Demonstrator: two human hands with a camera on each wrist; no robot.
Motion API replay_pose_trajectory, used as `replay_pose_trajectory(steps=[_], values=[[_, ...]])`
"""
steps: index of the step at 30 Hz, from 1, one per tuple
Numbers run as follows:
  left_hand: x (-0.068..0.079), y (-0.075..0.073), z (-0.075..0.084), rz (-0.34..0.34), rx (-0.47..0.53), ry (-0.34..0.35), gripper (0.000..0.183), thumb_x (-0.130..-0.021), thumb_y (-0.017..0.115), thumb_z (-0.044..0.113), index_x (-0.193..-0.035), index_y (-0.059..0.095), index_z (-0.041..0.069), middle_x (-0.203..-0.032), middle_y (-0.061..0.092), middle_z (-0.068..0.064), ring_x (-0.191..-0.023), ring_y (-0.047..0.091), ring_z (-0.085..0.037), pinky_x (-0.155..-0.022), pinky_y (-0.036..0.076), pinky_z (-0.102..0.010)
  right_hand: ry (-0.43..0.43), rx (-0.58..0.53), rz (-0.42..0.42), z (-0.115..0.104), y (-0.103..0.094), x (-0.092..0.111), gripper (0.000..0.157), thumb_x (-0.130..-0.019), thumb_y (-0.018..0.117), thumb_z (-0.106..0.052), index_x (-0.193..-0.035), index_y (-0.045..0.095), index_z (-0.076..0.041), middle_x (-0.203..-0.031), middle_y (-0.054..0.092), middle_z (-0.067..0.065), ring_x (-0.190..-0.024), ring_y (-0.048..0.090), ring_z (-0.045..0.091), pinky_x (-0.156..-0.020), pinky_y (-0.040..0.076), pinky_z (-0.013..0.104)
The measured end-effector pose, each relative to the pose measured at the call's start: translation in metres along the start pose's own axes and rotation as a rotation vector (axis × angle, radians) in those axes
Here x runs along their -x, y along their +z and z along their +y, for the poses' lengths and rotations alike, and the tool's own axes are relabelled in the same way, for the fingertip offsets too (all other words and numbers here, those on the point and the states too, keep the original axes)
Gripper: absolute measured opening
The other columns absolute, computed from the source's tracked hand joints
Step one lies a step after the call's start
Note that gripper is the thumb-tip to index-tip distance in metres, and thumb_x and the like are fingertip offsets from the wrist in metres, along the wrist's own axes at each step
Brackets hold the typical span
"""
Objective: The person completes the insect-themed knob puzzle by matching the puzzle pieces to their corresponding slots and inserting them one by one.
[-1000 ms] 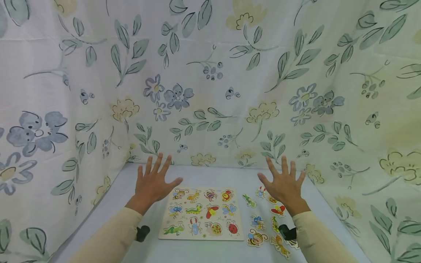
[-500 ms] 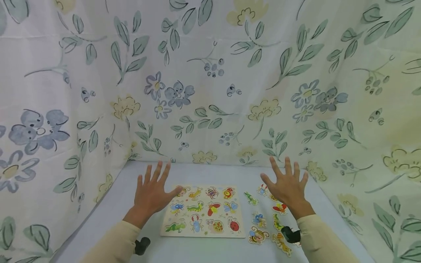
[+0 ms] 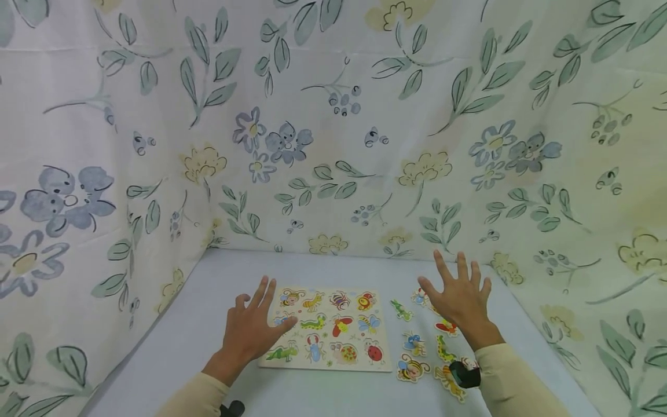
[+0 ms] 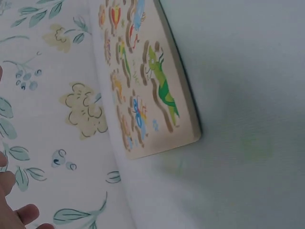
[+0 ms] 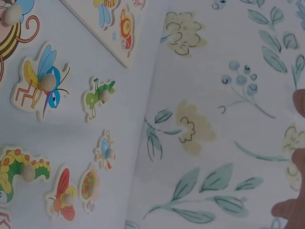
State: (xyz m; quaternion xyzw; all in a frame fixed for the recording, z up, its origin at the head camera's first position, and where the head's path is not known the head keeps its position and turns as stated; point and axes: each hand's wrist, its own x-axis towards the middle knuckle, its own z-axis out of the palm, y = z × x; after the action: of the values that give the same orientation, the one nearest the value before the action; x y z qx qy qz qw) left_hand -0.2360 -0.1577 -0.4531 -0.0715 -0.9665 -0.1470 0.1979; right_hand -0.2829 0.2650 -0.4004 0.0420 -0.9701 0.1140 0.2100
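Observation:
My left hand (image 3: 252, 324) hovers over the left edge of a wooden insect puzzle board (image 3: 384, 363), its index finger bent more than the others and nothing held. The board has shallow recesses with printed insects, such as the green grasshopper (image 4: 163, 86) in the left wrist view. My right hand (image 3: 460, 292), fingers spread, is above the loose puzzle pieces to the right of the board and holds nothing. Among these pieces are a bee (image 3: 410, 368), a mosquito (image 5: 45, 82), a caterpillar (image 5: 21, 174) and a grasshopper (image 5: 98, 98), each with a round wooden knob.
A white table (image 3: 323, 397) carries everything. Floral cloth (image 3: 333, 145) hangs behind it and along both sides. Dark wrist devices show below each hand, the right one (image 3: 465, 375) overlapping a striped piece (image 3: 449, 382) in the head view.
The left hand has lowered and moved slightly right, its fingers changing from spread to partly bent. The right hand has shifted a little right, still spread. The head view has tilted slightly.

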Motion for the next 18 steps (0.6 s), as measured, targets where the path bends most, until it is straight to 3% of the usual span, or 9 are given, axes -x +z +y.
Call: replay_pose_trajectory(steps=[6,12,15,18], values=[[0.009,0.011,0.001,-0.049,0.082,-0.073,0.103,-0.076,0.057,0.076,-0.152,0.030,0.013,-0.152,0.036,-0.005,-0.106,0.043,-0.036,-0.077,0.035,-0.046,-0.002,-0.001,0.000,0.000,0.005,0.002,0.080,-0.092,0.040,-0.067,-0.155,0.018,-0.023,-0.153,0.011,0.033,-0.134,0.005,0.058,-0.094,0.003,0.076],[0.021,0.019,-0.001,-0.090,0.208,-0.120,0.102,-0.072,0.069,0.070,-0.150,0.035,0.014,-0.134,0.054,-0.008,-0.094,0.041,-0.027,-0.066,0.033,-0.038,0.005,-0.015,-0.018,0.000,0.008,0.004,0.079,-0.093,0.039,-0.066,-0.156,0.017,-0.023,-0.153,0.010,0.033,-0.133,0.006,0.059,-0.093,0.003,0.076],[0.026,0.024,-0.005,-0.105,0.311,-0.133,0.096,-0.072,0.076,0.060,-0.148,0.040,0.013,-0.131,0.056,-0.008,-0.086,0.036,-0.022,-0.063,0.030,-0.035,0.007,-0.017,-0.019,0.000,0.010,0.006,0.079,-0.093,0.039,-0.066,-0.156,0.017,-0.023,-0.153,0.011,0.033,-0.133,0.007,0.060,-0.093,0.004,0.076],[0.031,0.029,-0.010,-0.145,0.398,-0.161,0.088,-0.073,0.081,0.048,-0.145,0.045,0.011,-0.131,0.057,-0.008,-0.086,0.034,-0.020,-0.069,0.034,-0.035,0.006,-0.018,-0.016,0.000,0.012,0.007,0.079,-0.093,0.040,-0.066,-0.155,0.017,-0.023,-0.153,0.011,0.033,-0.132,0.008,0.060,-0.093,0.005,0.076]])
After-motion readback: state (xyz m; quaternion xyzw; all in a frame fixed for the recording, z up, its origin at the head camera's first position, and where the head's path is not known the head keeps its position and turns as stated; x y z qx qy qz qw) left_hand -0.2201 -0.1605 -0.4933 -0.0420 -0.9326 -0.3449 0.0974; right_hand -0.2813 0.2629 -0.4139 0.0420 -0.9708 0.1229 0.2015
